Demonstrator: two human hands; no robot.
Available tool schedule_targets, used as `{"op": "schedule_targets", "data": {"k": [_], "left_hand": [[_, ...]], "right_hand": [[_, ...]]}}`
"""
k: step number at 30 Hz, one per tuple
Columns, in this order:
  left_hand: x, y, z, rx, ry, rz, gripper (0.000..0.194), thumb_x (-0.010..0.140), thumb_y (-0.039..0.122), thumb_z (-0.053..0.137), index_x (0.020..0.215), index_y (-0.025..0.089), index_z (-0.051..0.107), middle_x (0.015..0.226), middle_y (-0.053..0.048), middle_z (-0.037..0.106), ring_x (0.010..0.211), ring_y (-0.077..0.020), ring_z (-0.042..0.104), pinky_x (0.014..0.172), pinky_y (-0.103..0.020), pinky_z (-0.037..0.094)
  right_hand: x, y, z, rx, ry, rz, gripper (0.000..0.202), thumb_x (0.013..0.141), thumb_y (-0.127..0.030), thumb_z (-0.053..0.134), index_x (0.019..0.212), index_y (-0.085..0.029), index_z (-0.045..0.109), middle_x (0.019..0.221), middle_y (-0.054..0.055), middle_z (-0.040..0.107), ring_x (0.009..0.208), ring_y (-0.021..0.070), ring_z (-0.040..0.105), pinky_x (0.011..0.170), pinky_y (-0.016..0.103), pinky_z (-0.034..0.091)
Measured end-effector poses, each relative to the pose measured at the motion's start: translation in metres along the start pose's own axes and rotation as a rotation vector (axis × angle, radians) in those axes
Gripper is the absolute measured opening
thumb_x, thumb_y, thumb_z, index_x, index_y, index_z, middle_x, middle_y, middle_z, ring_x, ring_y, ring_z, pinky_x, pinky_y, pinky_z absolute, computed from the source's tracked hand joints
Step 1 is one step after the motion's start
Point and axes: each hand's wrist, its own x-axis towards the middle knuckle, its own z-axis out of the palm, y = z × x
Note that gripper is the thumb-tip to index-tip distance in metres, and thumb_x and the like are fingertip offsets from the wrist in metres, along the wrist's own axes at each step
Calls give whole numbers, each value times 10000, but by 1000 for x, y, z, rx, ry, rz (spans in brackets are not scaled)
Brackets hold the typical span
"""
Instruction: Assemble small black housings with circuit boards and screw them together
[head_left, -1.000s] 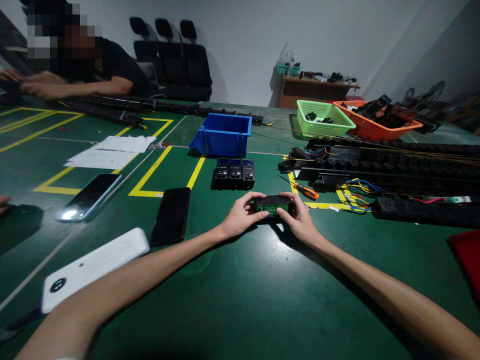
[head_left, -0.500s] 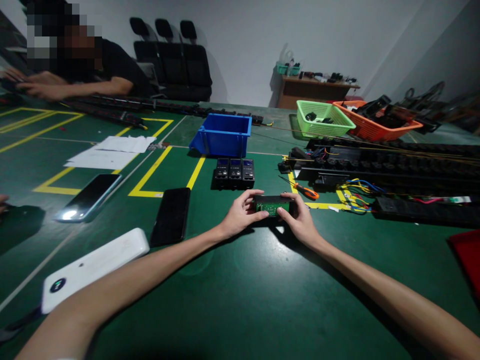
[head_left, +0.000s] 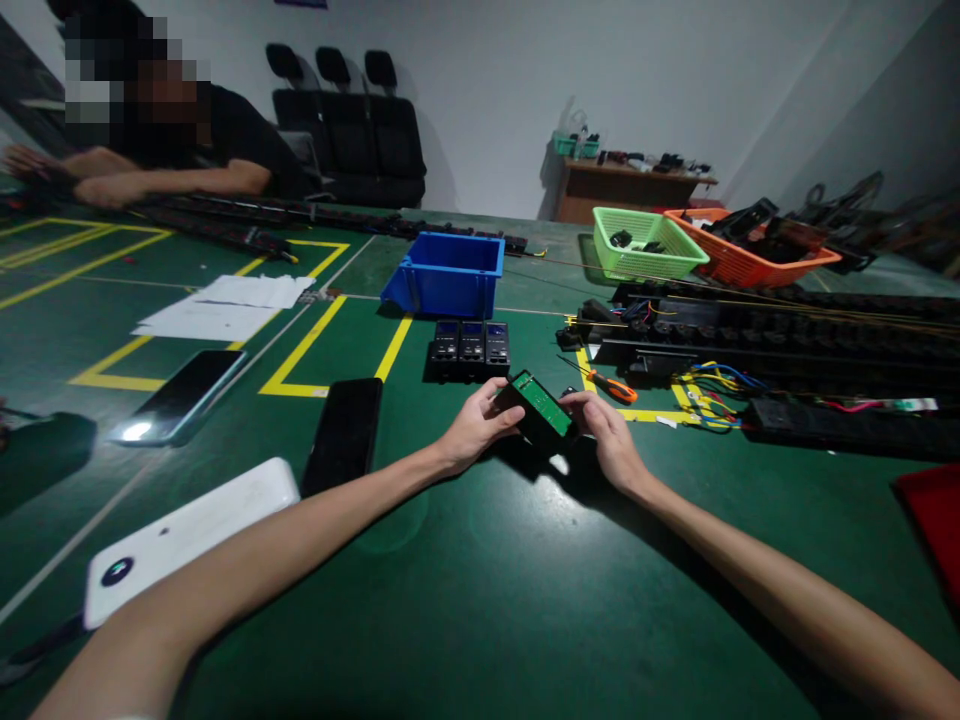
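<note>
A black module with a green circuit board [head_left: 543, 404] on its upper side is tilted down to the right, just above the green table [head_left: 480, 600]. My left hand [head_left: 478, 428] grips its left end between thumb and fingers. At its right end, my right hand [head_left: 609, 440] has its fingers closed on the module's edge. Several black modules [head_left: 471, 350] stand in a row beyond my hands, in front of a blue bin [head_left: 450, 275]. An orange-handled screwdriver [head_left: 615, 386] lies to the right of them.
Two phones [head_left: 343, 432] [head_left: 180, 395], a white device [head_left: 191, 540] and papers [head_left: 225, 308] lie to the left. Black rails with wires [head_left: 750, 335] stretch across the right. Behind them stand a green basket [head_left: 649, 245] and an orange basket [head_left: 750, 250]. A person [head_left: 240, 140] sits at the far left.
The module has turned from level to slanted, its right end lower and its circuit board facing more upward. My right thumb has come off the board's face.
</note>
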Motion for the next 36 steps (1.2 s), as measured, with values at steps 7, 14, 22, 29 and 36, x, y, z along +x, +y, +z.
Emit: {"op": "schedule_targets", "data": {"k": [7, 14, 22, 29, 36], "left_hand": [[6, 3, -11, -302, -24, -130, 297, 820, 335, 703, 1038, 203, 552, 924, -19, 649, 828, -151, 653, 824, -377, 534], [7, 2, -10, -339, -30, -173, 331, 854, 293, 661, 1153, 196, 558, 1158, -107, 654, 997, -221, 666, 931, -445, 500], [6, 6, -8, -327, -69, -206, 466, 868, 348, 637, 1289, 243, 467, 1347, -161, 557, 1080, -307, 661, 996, -562, 441], [5, 6, -7, -310, -54, -200, 478, 862, 319, 638, 1298, 218, 471, 1331, -176, 571, 1078, -313, 662, 1002, -558, 440], [4, 8, -7, -334, -47, -223, 459, 849, 322, 627, 1281, 217, 514, 1286, -161, 607, 1077, -300, 660, 1015, -542, 427]], "right_hand": [[18, -17, -34, -889, 14, -157, 197, 872, -365, 574, 982, -206, 611, 914, 67, 690, 813, 208, 645, 644, 289, 466], [15, -11, -34, -1420, -228, -45, 264, 878, -359, 562, 1098, -218, 599, 1072, 114, 694, 949, 274, 655, 570, 279, 448], [17, -14, -31, -1421, -275, -27, 301, 901, -287, 519, 1193, -226, 564, 1089, 112, 685, 925, 263, 661, 593, 289, 454], [14, -16, -29, -1325, -266, -115, 357, 853, -423, 604, 1144, -218, 579, 1116, 99, 661, 1057, 279, 609, 677, 303, 474], [15, -18, -26, -1315, -343, -27, 285, 863, -301, 565, 1132, -207, 582, 1082, 98, 670, 976, 253, 647, 665, 284, 457]]}}
